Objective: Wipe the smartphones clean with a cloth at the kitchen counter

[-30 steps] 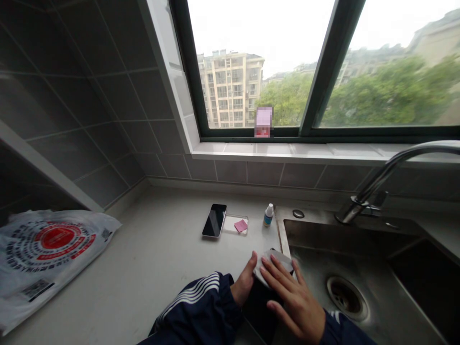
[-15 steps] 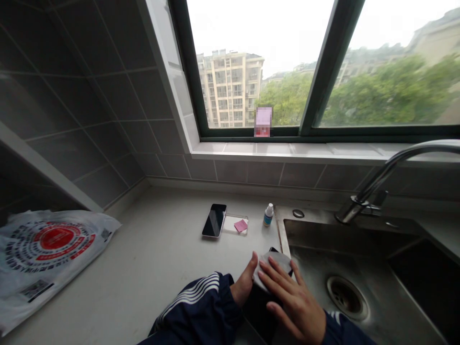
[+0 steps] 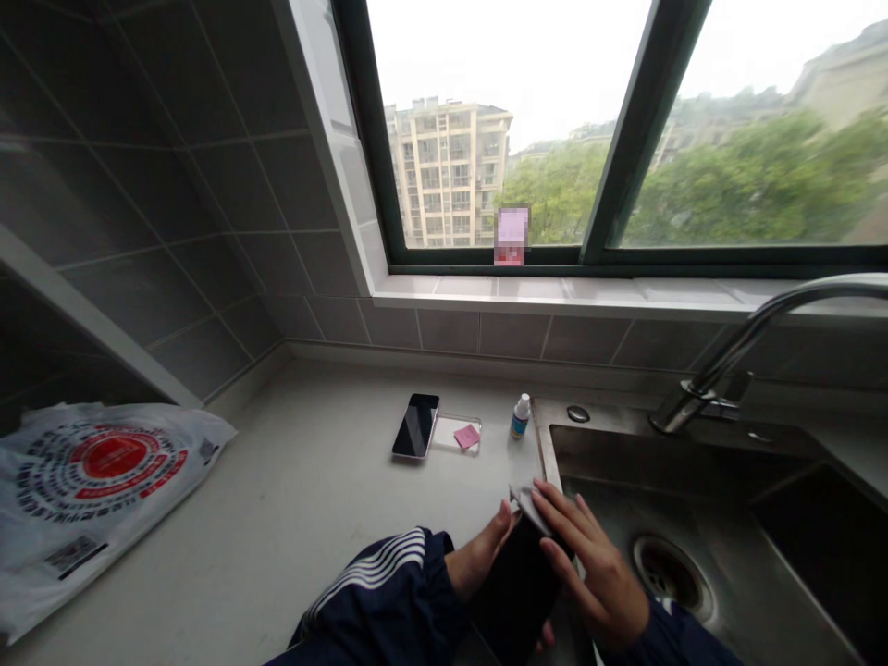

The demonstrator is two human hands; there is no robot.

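My left hand (image 3: 484,552) grips a black phone (image 3: 517,583) from its left side and underneath. The thumb lies along the edge, and fingertips show at the lower right. My right hand (image 3: 597,564) presses a thin pale grey cloth (image 3: 531,507) onto the phone's upper end, its fingers bent over the cloth. Part of the cloth is hidden under these fingers. Ahead on the counter lies another phone (image 3: 416,425), its dark screen up. Touching or very near it is a clear phone case (image 3: 448,433) with a pink square (image 3: 467,436) on it. A small white-capped bottle (image 3: 520,416) stands by the sink.
A steel sink (image 3: 610,472) with a drain and a curved faucet (image 3: 721,361) is on the right. A white printed plastic bag (image 3: 117,462) lies on the pale counter (image 3: 291,481) at left. Beyond the counter are a tiled wall and a window.
My right hand has slid right with the cloth, toward the phone's upper right edge. More of the black surface now shows. The view has shifted slightly.
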